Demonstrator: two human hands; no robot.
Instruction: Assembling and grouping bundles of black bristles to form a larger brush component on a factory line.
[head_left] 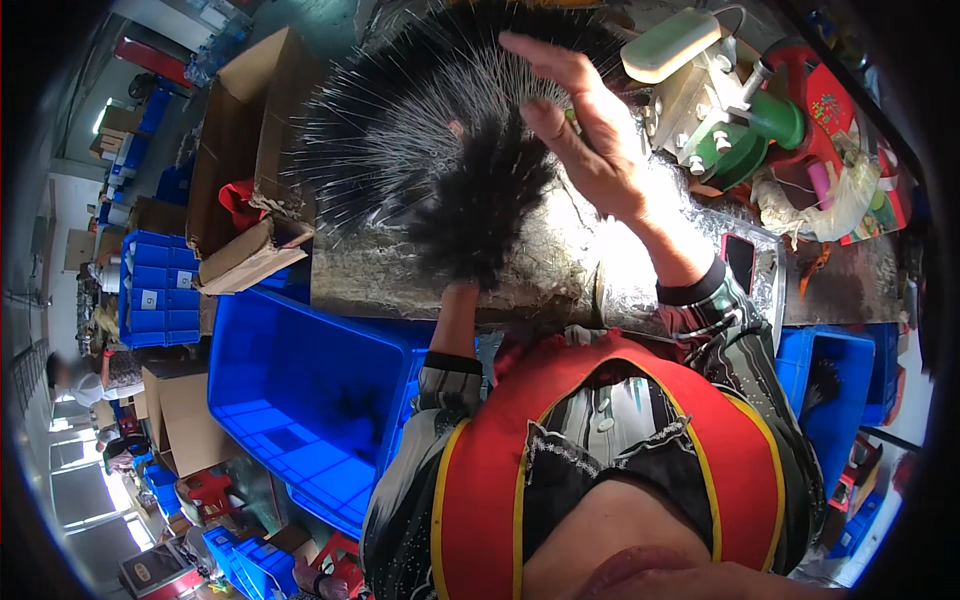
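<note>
A: The grip first?
B: The right hand [606, 138] is released, fingers stretched, thumb apart, nothing seen in it. The left hand [461, 293] vanishes into a blurred dark tuft [480, 205], so I can't tell whether it's clenched.
A: Where's that tuft?
B: Over the near part of the bench [365, 272], in front of a wide fan of pale-tipped bristles [385, 135]. I can't tell if they touch.
A: Which step is this?
B: Handling the tuft left-handed, I'd judge. The next move seems to call for a steady left hand and the right kept clear of the bristle tips.
A: Any writing?
B: Small white labels [149, 299] mark a blue crate [160, 325]. No brand I can make out.
</note>
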